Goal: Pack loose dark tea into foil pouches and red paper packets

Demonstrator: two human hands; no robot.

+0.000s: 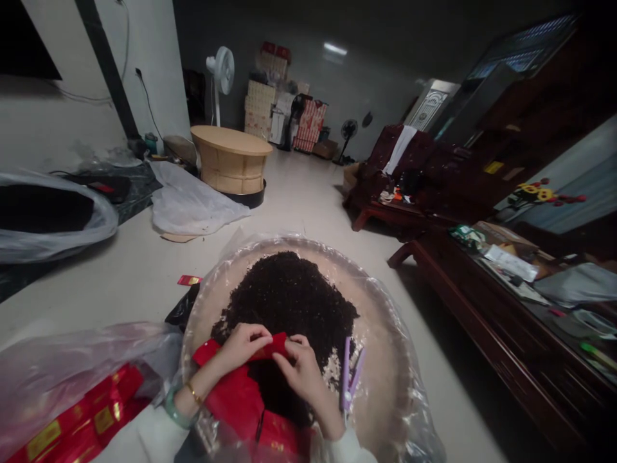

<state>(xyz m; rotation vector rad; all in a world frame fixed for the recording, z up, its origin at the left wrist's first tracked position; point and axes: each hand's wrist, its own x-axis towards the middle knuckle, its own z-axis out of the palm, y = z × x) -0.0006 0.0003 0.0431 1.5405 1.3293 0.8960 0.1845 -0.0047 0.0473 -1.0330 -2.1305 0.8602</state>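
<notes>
My left hand (pixel 243 344) pinches the edge of a small red packet (pixel 277 344) above a round, plastic-lined tray (pixel 390 360). At the packet's other end is my right hand (pixel 303 370), thumb and fingers closed on it. A heap of dark, loose, leafy material (pixel 294 292) fills the middle of the tray. More red packets (pixel 234 399) lie under my left forearm and close to my body. To the right of my right hand, a purple clamp tool (pixel 351 373) like a small hair straightener rests with its arms apart. What is inside the held packet is hidden.
On the left, a clear plastic bag (pixel 144 341) holds red-and-gold packets (pixel 81 418). Another bag (pixel 103 222) with dark contents stands behind it. A dark wooden bench (pixel 463 308) runs along the right. Farther back are a round wooden table (pixel 231 157) and a white fan (pixel 223 71).
</notes>
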